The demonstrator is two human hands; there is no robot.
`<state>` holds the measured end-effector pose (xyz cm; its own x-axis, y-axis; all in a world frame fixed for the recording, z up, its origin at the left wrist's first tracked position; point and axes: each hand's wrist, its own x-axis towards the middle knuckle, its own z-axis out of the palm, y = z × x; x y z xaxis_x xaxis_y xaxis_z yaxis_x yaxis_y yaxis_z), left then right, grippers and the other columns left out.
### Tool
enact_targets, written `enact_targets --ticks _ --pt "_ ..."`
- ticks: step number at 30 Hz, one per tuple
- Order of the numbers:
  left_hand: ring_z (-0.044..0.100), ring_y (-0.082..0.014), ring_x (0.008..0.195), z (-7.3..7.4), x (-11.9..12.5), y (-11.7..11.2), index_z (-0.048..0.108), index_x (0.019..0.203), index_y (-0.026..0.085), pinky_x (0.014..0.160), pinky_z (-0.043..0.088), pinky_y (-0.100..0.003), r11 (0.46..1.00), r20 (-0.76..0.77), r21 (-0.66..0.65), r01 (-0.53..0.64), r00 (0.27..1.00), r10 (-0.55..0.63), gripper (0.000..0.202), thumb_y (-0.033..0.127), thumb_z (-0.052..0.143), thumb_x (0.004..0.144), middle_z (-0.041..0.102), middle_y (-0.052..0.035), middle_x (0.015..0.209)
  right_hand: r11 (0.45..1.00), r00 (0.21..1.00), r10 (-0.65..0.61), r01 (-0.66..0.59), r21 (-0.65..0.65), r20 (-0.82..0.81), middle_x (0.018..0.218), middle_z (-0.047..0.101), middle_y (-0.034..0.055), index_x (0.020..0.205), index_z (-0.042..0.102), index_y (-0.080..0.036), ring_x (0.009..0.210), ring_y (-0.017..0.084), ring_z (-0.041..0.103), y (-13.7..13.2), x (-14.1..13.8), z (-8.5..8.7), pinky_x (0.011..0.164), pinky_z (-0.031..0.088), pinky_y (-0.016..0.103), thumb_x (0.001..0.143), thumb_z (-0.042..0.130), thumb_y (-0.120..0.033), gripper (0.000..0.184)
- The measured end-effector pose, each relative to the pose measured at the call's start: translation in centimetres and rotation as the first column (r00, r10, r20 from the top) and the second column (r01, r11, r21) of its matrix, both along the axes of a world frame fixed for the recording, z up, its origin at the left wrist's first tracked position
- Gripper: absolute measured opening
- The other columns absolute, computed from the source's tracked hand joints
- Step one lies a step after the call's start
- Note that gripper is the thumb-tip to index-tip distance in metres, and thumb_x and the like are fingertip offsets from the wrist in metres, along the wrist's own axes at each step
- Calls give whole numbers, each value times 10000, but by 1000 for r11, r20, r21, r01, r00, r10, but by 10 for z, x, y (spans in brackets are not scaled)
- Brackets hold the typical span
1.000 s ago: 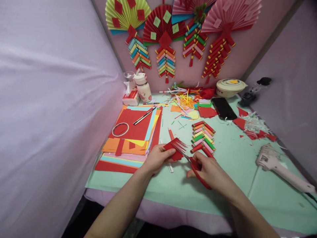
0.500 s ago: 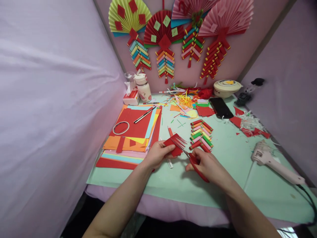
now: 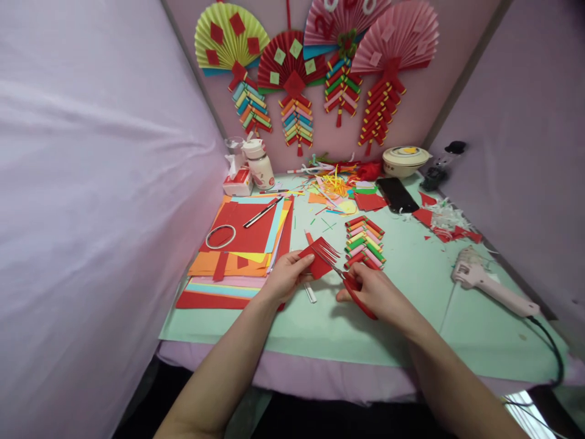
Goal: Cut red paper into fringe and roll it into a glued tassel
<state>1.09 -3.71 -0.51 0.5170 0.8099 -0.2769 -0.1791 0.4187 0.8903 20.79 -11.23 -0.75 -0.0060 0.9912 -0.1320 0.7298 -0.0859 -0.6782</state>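
My left hand (image 3: 291, 274) is closed on a piece of red paper (image 3: 320, 267), thumb on top, with the paper held above the table. Several thin strips are cut into the paper's far right edge and fan outward. In my right hand (image 3: 372, 291) is a pair of red-handled scissors (image 3: 355, 291), fingers through the loops. Its blades reach into the paper beside the cut strips. Just beyond my right hand lies a chevron of rolled paper tubes (image 3: 364, 242) in red, green, yellow and pink. A red pencil-like stick (image 3: 309, 237) lies partly hidden behind the paper.
Left: stacked coloured paper (image 3: 242, 228) with a tape roll (image 3: 220, 236) and a craft knife (image 3: 262, 212). Right: a glue gun (image 3: 493, 285) with its cord. Behind: a phone (image 3: 397, 195), paper scraps (image 3: 336, 186), a lidded bowl (image 3: 404, 161), a bottle (image 3: 259, 166). Paper fans (image 3: 292, 64) hang on the wall.
The whole view has shifted slightly, so the table things appear further left. Both hands keep their hold, and the scissor blades remain at the red paper's fringed edge.
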Motion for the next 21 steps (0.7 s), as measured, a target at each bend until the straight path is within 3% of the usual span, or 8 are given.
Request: enact_targets --ticks 21 --pt "636 -141 710 1 0 2 686 870 124 593 498 -220 998 -33 31 -59 998 60 287 365 742 724 701 -77 814 999 999 -6 5 -35 -33 630 535 -54 685 360 -226 584 128 457 0 -4 5 514 287 235 648 708 -489 437"
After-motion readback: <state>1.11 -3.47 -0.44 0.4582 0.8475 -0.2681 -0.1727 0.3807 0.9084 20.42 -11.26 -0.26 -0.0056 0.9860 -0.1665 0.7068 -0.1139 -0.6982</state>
